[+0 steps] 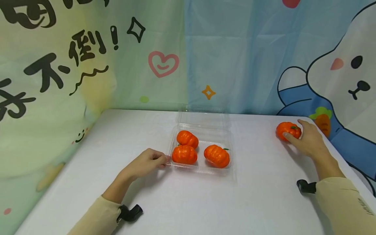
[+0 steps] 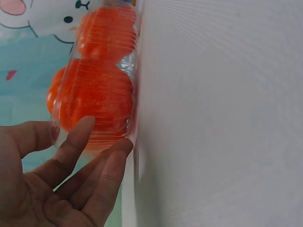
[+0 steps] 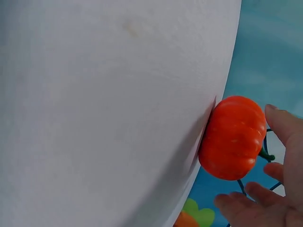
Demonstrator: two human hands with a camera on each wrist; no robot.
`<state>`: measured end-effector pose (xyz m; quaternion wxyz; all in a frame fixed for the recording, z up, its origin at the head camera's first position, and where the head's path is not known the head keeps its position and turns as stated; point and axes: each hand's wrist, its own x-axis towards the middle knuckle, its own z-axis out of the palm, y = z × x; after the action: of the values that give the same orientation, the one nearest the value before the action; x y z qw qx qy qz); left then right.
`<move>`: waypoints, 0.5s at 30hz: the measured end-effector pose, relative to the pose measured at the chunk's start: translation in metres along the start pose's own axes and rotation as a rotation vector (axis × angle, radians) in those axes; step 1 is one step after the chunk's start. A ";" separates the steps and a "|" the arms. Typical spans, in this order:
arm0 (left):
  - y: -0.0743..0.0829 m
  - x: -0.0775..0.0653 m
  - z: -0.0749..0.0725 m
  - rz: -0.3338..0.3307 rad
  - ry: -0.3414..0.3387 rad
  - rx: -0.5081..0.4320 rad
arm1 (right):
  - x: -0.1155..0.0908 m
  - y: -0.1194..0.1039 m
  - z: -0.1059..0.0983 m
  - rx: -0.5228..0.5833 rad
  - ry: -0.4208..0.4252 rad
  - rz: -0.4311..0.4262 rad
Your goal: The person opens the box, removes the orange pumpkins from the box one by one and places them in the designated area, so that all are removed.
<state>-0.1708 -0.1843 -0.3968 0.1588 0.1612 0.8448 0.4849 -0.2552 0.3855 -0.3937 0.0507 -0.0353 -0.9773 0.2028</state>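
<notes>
A clear plastic clamshell container (image 1: 202, 166) lies on the table with its lid folded back. Inside are three small orange toy pumpkins: one at the back left (image 1: 187, 138), one at the front left (image 1: 184, 154) and one at the right (image 1: 216, 156). My left hand (image 1: 148, 162) holds the container's front left corner, its thumb at the rim in the left wrist view. Far to the right, a fourth pumpkin (image 1: 288, 131) with a green stem sits on the table. Around it my right hand (image 1: 311, 138) is spread, fingers (image 3: 232, 204) apart from the pumpkin in the right wrist view.
The white table (image 1: 258, 195) ends at the back against a printed curtain (image 1: 235, 65) with a cartoon bear and writing. The container's raised lid (image 1: 202, 118) lies toward that back edge. Black wrist mounts (image 1: 130, 213) stick out from both sleeves.
</notes>
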 end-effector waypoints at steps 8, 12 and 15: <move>0.002 0.001 -0.002 -0.004 -0.002 0.019 | -0.006 -0.010 0.000 0.038 0.080 -0.020; 0.002 0.001 -0.003 -0.008 -0.004 0.023 | -0.007 -0.017 -0.001 0.046 0.127 -0.076; 0.001 0.000 -0.002 -0.012 -0.008 0.018 | -0.008 -0.024 0.000 0.043 0.143 -0.116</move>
<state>-0.1717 -0.1855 -0.3952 0.1637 0.1595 0.8493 0.4758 -0.2486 0.3633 -0.3845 0.1330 0.0081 -0.9670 0.2173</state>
